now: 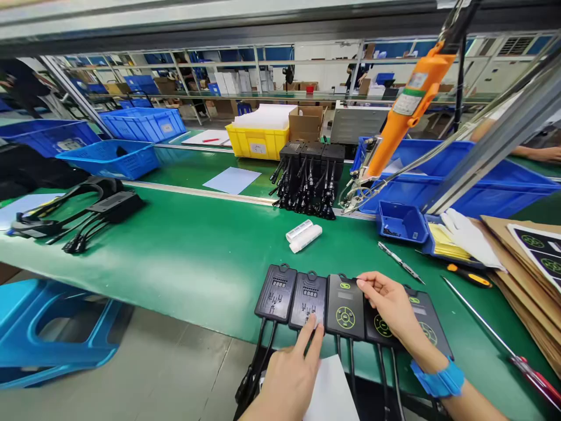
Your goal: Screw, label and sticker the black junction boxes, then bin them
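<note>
A row of flat black control boxes with cables lies along the bench's front edge. My left hand (291,365) has two fingers stretched onto the lower part of a bare-faced box (308,292), which shows a digit display and small buttons. Beside it, a box with a black and green-printed face label (345,307) lies flat. At that label's upper right corner, the thumb and forefinger of my right hand (390,301) are pinched together; what lies between them is hidden. Another bare-faced box (276,292) is at the left end. More labelled boxes (432,318) lie partly under my right hand.
Two white tubes (305,237) lie behind the row. An orange electric screwdriver (405,108) hangs at right. Tweezers (401,262), a long screwdriver (504,345) and a small blue bin (402,222) are on the right. Several cabled black units (311,175) stand behind; a white sheet (333,392) hangs below.
</note>
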Action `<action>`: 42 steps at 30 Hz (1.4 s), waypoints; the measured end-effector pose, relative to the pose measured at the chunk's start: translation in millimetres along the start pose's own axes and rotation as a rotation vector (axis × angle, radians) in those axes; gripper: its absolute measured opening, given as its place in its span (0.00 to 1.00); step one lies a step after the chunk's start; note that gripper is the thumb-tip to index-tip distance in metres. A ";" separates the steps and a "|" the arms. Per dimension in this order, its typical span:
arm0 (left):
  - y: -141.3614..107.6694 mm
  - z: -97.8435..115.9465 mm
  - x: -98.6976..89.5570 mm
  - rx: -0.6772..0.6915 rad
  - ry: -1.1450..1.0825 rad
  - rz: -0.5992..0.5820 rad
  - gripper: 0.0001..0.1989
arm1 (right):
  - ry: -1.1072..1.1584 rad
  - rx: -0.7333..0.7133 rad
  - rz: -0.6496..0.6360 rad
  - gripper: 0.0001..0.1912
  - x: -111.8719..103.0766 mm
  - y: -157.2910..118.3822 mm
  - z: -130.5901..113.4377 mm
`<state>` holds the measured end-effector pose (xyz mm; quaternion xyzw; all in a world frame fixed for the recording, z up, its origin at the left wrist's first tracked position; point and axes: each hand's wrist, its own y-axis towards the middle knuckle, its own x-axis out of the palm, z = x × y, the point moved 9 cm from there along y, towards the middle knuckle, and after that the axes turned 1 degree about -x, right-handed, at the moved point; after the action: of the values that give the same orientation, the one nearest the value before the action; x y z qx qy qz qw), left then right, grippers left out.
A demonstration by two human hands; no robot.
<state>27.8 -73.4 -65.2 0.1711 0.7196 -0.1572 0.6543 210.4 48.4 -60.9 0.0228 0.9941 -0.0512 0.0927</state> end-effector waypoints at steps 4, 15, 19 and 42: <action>1.2 -0.1 -1.9 -0.006 0.000 0.041 0.30 | -0.018 -0.005 -0.005 0.19 -0.9 0.3 0.1; 2.0 1.9 -3.1 0.008 -0.008 0.054 0.34 | -0.055 -0.003 0.004 0.18 -1.4 -3.1 -5.5; 4.0 3.4 -6.6 0.021 -0.017 0.045 0.38 | -0.083 -0.018 0.017 0.18 -1.4 -1.7 -9.4; 5.1 3.6 -7.2 0.037 -0.009 0.065 0.37 | -0.245 -0.058 -0.031 0.19 1.8 5.7 -4.2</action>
<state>33.9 -70.8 -58.5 0.2059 0.7076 -0.1497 0.6592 208.2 54.6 -57.7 -0.0017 0.9766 -0.0264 0.2133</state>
